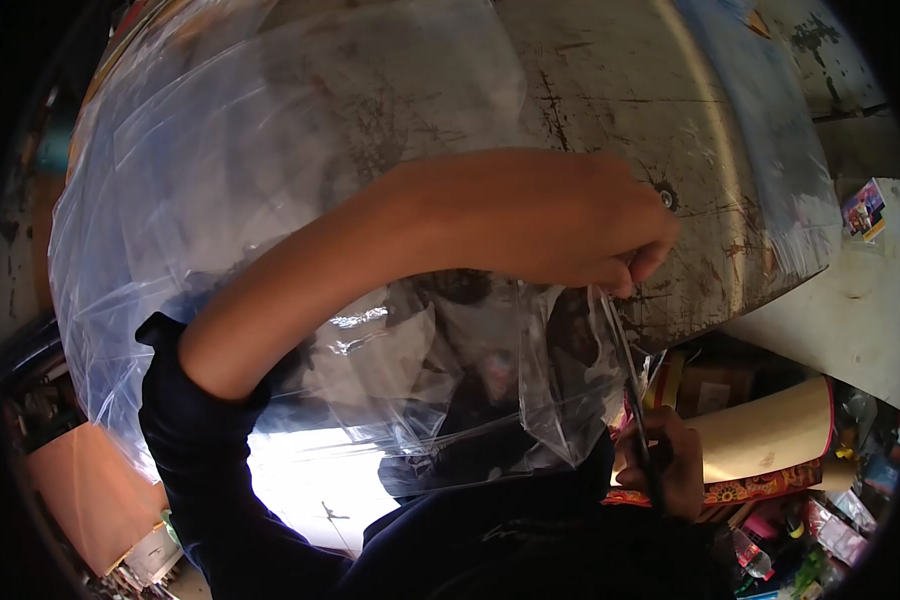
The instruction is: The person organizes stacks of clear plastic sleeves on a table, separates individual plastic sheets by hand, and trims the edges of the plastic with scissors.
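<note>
My left arm reaches across a large clear plastic sheet (370, 400). My left hand (610, 225) is closed at the sheet's right side, its fingertips pinching the plastic edge. Below it, my right hand (670, 460) grips a long, thin, dark blade-like tool (631, 375). The tool points up toward my left fingertips and lies along the sheet's right edge; its exact kind is unclear. Wrinkled and shiny, the plastic spreads over a worn, scratched tabletop (640, 110) and hangs over the near edge in front of my body.
A rolled cream sheet (770, 430) lies at the lower right, above a red patterned strip (760, 485). Assorted clutter (820, 540) fills the lower right corner. An orange-brown panel (95, 495) stands at the lower left. A small colourful packet (865, 212) is at the far right.
</note>
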### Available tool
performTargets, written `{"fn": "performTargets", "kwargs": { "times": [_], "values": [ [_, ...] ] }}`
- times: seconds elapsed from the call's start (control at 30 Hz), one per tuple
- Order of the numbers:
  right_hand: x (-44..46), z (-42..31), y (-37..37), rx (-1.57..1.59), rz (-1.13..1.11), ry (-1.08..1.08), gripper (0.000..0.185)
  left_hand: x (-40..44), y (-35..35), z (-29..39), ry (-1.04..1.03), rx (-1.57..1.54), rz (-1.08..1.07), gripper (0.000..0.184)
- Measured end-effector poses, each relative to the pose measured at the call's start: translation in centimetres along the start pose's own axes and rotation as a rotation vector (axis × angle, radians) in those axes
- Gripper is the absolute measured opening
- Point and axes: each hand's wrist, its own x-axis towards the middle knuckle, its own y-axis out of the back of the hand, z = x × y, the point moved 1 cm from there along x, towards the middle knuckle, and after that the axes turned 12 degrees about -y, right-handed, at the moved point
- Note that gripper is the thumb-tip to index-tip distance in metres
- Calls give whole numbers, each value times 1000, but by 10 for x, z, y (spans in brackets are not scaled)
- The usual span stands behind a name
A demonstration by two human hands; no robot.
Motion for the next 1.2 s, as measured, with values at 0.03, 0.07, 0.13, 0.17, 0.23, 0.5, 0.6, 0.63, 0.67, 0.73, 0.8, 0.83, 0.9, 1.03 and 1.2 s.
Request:
{"fn": "performTargets", "kwargs": {
  "times": [0.03,0.07,0.13,0.17,0.23,0.5,0.6,0.63,0.67,0.73,0.8,0.83,0.9,1.03,1.2],
  "values": [
    [1,1,1,0,5,4,54,0,0,0,3,-3,3,13],
    [1,2,0,2,13,8,55,0,0,0,20,-15,-4,14],
    [2,5,0,4,8,-4,54,0,-1,-1,40,-30,-9,14],
    [1,5,0,6,7,-13,54,0,0,-1,18,-10,-4,14],
    [0,5,-1,19,0,-38,54,0,0,-1,-1,8,0,14],
    [0,8,-13,148,17,-76,53,0,0,1,70,-9,-12,14],
    [1,7,-15,120,-5,-24,53,0,0,-1,31,0,2,15],
    [1,6,-15,102,17,-51,53,0,-1,-2,32,-1,2,15],
    [0,5,-15,84,40,-78,52,0,-1,-3,-16,55,14,14],
    [0,3,-14,83,35,-77,52,-2,4,1,-65,110,25,14],
    [0,2,-14,82,31,-74,51,-7,12,3,107,195,-57,19],
    [1,2,-14,77,28,-68,51,-8,14,0,107,194,-59,19],
    [1,2,-14,72,26,-61,50,-8,16,-6,24,210,-78,20],
    [6,4,-15,176,-1,-41,52,-9,16,-11,-5,132,-54,19],
    [9,-2,-16,244,-18,-19,52,-7,18,-9,64,65,-3,17]
  ]
}}
